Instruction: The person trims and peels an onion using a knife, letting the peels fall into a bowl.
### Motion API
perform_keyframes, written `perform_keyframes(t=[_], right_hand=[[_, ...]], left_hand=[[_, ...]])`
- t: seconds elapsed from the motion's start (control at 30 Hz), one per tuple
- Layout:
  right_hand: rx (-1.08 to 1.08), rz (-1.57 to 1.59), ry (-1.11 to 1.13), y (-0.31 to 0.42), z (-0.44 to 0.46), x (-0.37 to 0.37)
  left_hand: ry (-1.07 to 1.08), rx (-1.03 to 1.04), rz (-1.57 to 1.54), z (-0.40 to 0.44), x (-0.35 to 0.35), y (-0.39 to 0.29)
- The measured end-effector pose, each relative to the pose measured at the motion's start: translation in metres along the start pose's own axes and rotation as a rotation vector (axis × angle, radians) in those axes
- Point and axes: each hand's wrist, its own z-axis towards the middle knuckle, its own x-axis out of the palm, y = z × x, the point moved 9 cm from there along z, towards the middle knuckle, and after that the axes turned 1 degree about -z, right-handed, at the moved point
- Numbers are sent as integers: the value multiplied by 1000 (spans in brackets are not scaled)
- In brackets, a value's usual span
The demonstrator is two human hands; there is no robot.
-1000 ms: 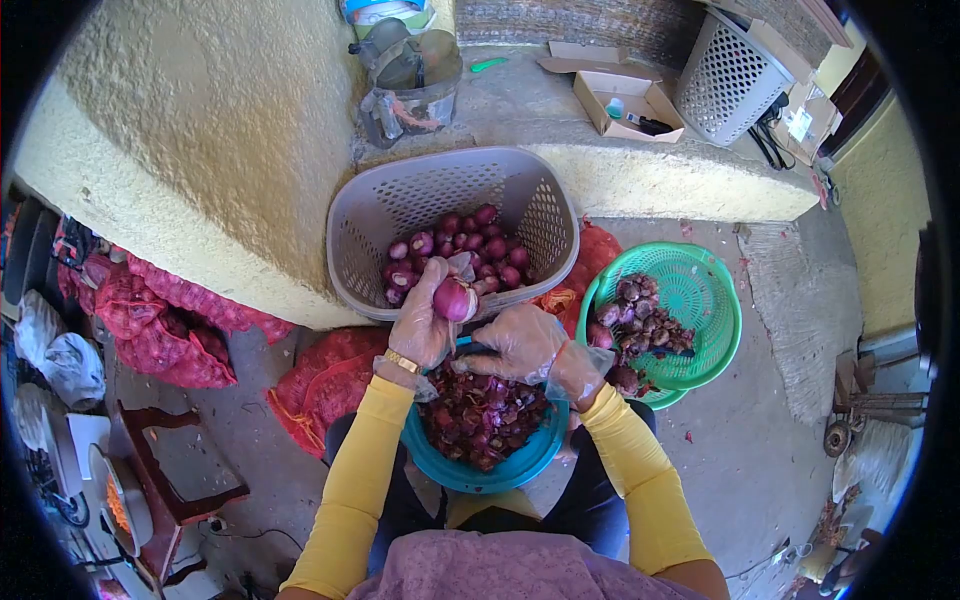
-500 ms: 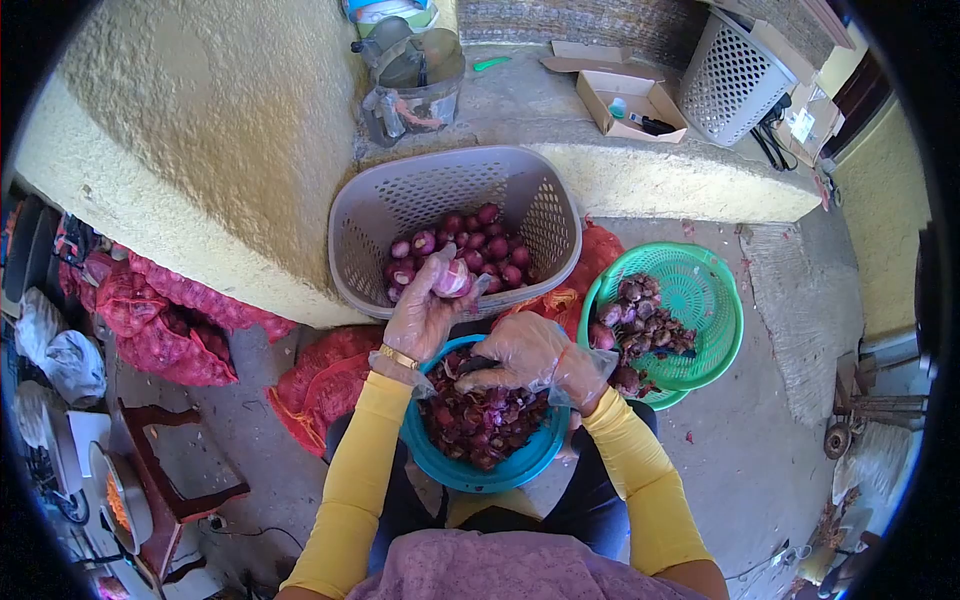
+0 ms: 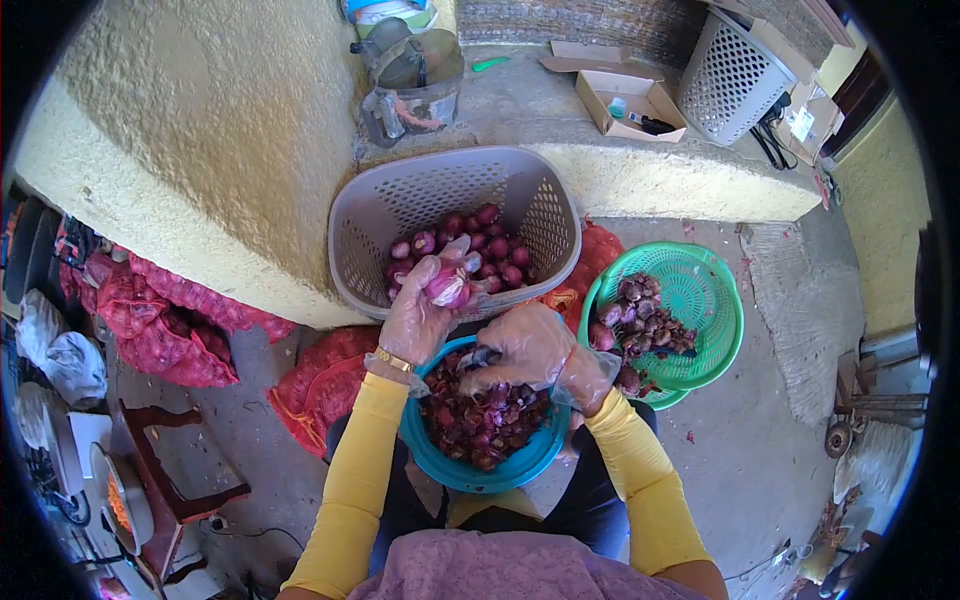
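Observation:
My left hand (image 3: 420,310), in a clear plastic glove, holds a partly peeled red onion (image 3: 447,287) over the near rim of a grey perforated basket (image 3: 350,215). Several smooth red onions (image 3: 490,245) lie inside that basket. My gloved right hand (image 3: 520,350) is closed around a small dark knife-like tool (image 3: 485,357), mostly hidden by the fingers. It hovers above a blue basin (image 3: 420,455) between my knees, full of onion skins and scraps (image 3: 485,425). The two hands are apart.
Right of the basin stands a green colander (image 3: 725,340) with unpeeled onions (image 3: 640,310). Red mesh sacks (image 3: 160,330) lie at the left, near a small wooden stool (image 3: 185,510). A ledge behind bears a cardboard box (image 3: 635,105), a pale basket (image 3: 735,80) and a transparent jug (image 3: 420,85).
The onion has turned and shifted slightly left and down in my left hand. My right hand has moved slightly up, with its fingers still closed round the dark tool.

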Motion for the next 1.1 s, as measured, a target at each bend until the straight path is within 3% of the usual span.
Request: perform_keyframes(t=[0.03,0.1,0.13,0.2,0.37,0.7,1.1], right_hand=[[0,0,0,2,2,-1],[51,95,-323,0,1,-29],[51,94,-323,1,1,-30],[239,179,-433,-16,-6,-39],[315,79,-387,-29,-9,-33],[246,48,-400,-21,-5,-34],[283,6,-359,-35,-4,-16]], left_hand=[[43,-46,-15,0,5,3],[86,-92,-31,-2,11,6],[108,-131,-37,-2,14,9],[130,-170,-42,-5,19,11],[199,-285,7,-5,17,25],[187,-277,95,-10,26,26],[161,-289,-62,-1,6,41]])
